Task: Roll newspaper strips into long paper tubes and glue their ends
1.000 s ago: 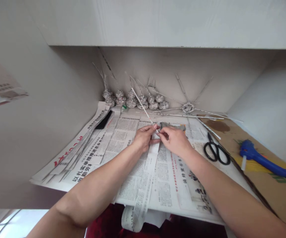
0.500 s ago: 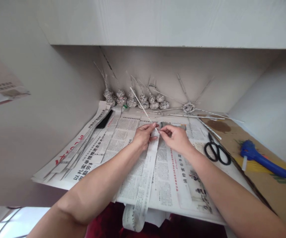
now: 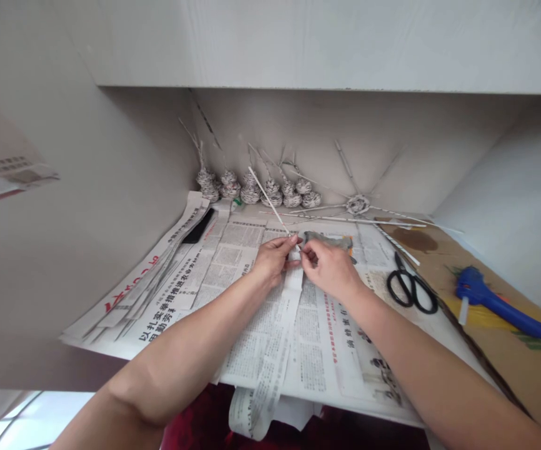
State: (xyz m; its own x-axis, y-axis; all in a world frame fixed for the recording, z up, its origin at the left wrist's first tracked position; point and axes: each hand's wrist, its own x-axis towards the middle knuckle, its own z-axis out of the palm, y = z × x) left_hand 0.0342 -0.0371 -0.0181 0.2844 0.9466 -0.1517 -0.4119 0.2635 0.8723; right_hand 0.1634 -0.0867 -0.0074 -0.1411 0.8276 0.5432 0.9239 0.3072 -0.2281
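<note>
Between my two hands is a strip of newspaper point(image 3: 285, 312), its upper end rolled into a thin white paper tube point(image 3: 268, 199). My left hand point(image 3: 274, 259) pinches the tube near its lower end, thumb on top, and the tube slants up and to the left. Fingers curled, my right hand point(image 3: 329, 265) grips the strip's edge at the rolled end; the fingertips partly hide that spot. The loose end of the strip runs down toward me and hangs in a curl over the table's front edge. A grey crumpled cloth-like thing point(image 3: 320, 238) lies just behind my right hand.
Several gourd-shaped woven paper pieces point(image 3: 270, 197) line the back wall, beside a round woven base point(image 3: 357, 204) with paper spokes. To the right are black scissors point(image 3: 411, 290) and a blue glue gun point(image 3: 500, 303) on cardboard. Newspaper strips point(image 3: 158, 265) and a black phone point(image 3: 199, 226) lie left.
My right hand has turned slightly, its fingers curling more at the rolled end. The tube's upper tip has shifted a little right, and the strip has moved slightly.
</note>
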